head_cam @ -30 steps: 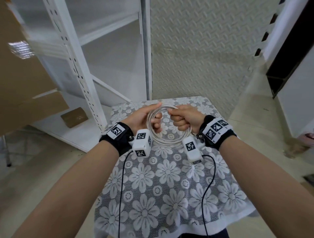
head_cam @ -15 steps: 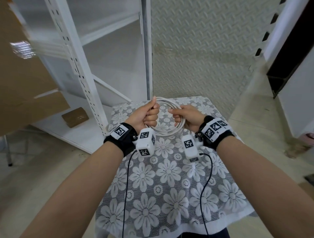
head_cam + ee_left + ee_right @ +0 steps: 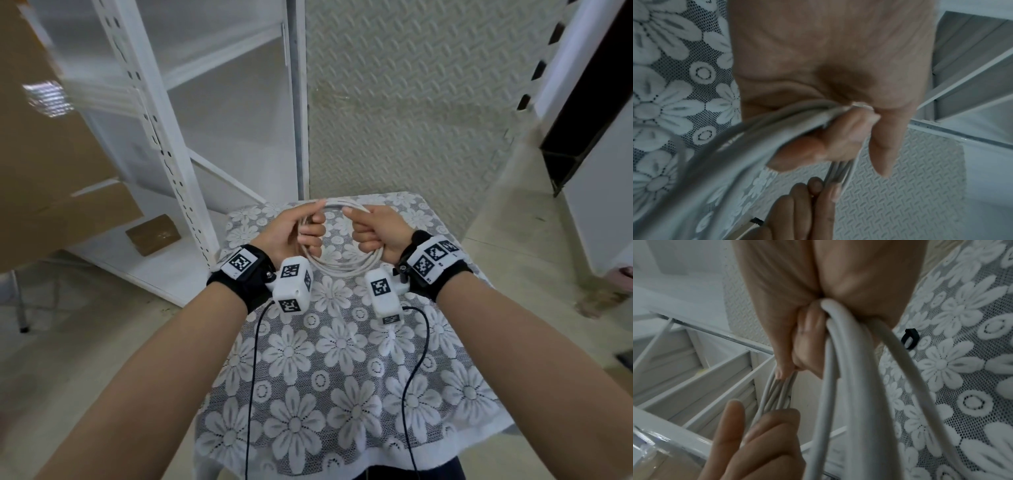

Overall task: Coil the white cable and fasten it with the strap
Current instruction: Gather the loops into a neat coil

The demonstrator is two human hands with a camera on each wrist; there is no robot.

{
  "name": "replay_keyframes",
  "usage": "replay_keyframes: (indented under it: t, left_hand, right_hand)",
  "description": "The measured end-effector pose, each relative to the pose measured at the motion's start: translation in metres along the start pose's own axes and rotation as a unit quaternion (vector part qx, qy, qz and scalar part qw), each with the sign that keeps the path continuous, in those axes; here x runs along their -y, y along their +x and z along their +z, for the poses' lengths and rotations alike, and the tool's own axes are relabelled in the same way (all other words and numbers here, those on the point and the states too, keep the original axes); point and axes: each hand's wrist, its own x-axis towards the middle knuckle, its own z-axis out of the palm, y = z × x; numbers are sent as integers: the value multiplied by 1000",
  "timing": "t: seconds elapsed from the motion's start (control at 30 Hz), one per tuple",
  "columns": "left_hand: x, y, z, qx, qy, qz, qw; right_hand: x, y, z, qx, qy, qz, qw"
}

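Observation:
The white cable [image 3: 346, 267] is wound into a round coil of several loops, held up above the far part of the table. My left hand [image 3: 301, 228] grips the coil's left side, fingers curled round the strands [image 3: 777, 126]. My right hand [image 3: 371, 229] grips the right side, with the loops [image 3: 840, 369] running out of its fist. A small black strap [image 3: 910, 339] lies on the tablecloth beyond the right hand; in the head view it is hidden.
The small table [image 3: 342, 377] wears a grey cloth with white lace flowers. White metal shelving [image 3: 164, 137] stands to the left, cardboard boxes [image 3: 44, 154] beside it. A embossed wall panel [image 3: 411, 102] rises behind the table.
Both hands have carried the coil slightly farther from me and up, and the coil looks tighter. The grips stay on both sides.

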Motion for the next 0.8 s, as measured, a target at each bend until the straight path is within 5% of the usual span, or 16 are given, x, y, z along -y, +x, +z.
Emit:
replay_keyframes:
  t: [0.3, 0.8]
  left_hand:
    - [1, 6, 8, -36, 146, -61, 987]
    - [10, 14, 2, -33, -58, 104, 992]
  right_hand:
    - [4, -3, 3, 51, -135, 40, 989]
    - [-2, 2, 2, 11, 155, 41, 987]
